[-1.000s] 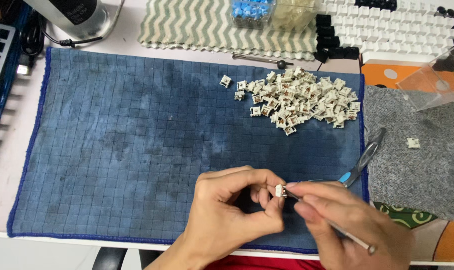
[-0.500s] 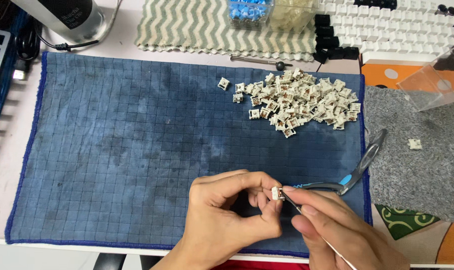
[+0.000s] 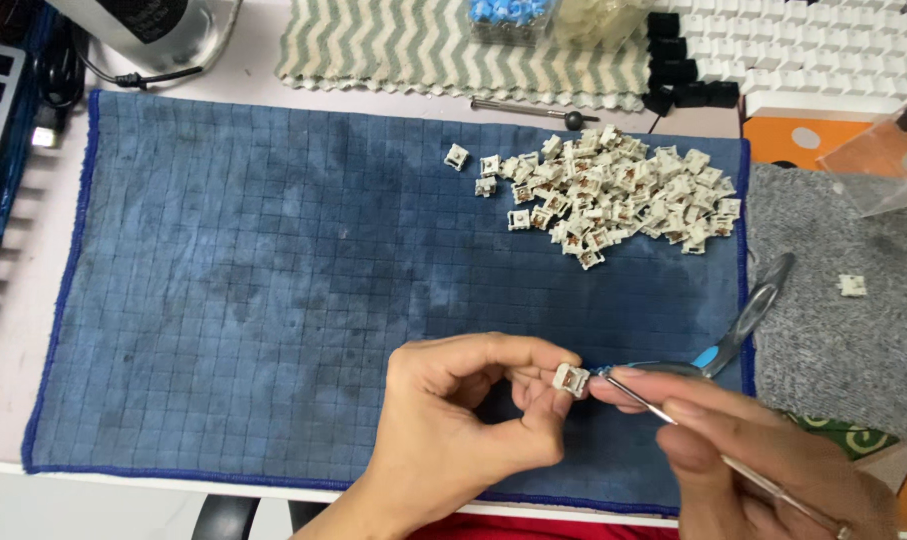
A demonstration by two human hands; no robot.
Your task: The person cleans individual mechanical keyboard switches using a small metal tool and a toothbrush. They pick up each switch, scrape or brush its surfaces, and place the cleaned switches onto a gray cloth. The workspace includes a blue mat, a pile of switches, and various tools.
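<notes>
My left hand (image 3: 463, 410) pinches a small white keyboard switch (image 3: 571, 379) between thumb and fingertips, just above the near edge of a blue gridded cloth mat (image 3: 273, 280). My right hand (image 3: 763, 460) grips a thin metal-handled tool (image 3: 718, 455), whose tip touches the switch. Curved tweezers with a blue grip (image 3: 728, 340) lie on the mat just behind my right fingers. A heap of several white switches (image 3: 613, 195) sits at the mat's far right.
A grey felt pad (image 3: 833, 340) to the right holds one loose switch (image 3: 851, 285). Behind the mat lie a chevron cloth (image 3: 403, 45), a thin dark-tipped rod (image 3: 528, 108), black keycaps (image 3: 685, 70), white keycaps (image 3: 823, 40) and a clear plastic piece (image 3: 878, 165).
Both hands have shifted slightly with the switch held between them; the tool tip stays against the switch. Nothing else on the mat has moved.
</notes>
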